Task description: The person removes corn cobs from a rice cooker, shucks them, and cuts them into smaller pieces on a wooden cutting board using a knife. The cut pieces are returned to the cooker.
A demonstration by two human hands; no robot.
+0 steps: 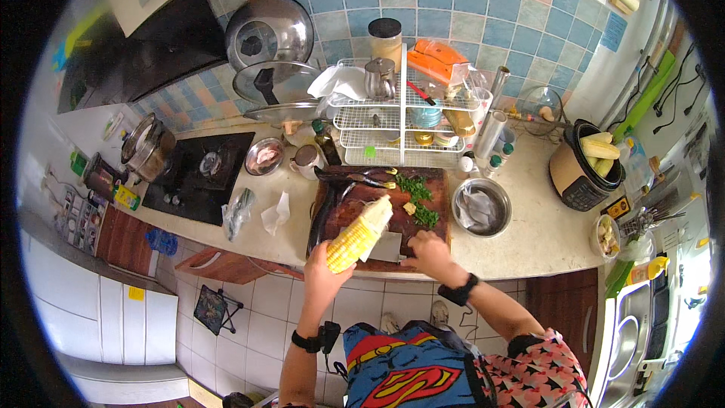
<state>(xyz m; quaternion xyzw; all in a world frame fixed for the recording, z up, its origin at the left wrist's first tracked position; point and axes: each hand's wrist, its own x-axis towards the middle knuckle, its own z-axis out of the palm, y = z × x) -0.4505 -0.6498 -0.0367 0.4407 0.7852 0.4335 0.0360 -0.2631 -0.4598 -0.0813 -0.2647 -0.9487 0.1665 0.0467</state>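
My left hand point(325, 272) grips a husked ear of corn point(357, 235) by its lower end, tilted over a brown wooden cutting board point(345, 212). Flat on the board's near part lies the blade of a cleaver point(382, 249). My right hand point(431, 255) is at the cleaver's right end, its fingers curled; whether they grip the handle is not clear. Dark long eggplants point(351, 178) lie along the board's back and left edges. Chopped green herbs point(416, 190) and a small yellowish piece point(409, 208), perhaps ginger, are at the board's right side.
Right of the board stand a steel bowl point(481, 221) and a cooker pot point(572, 181) holding corn ears point(600, 150). Behind is a white wire rack point(403, 124). A bowl of meat point(265, 156), an oil bottle point(326, 144) and a black stove point(198, 175) are at the left.
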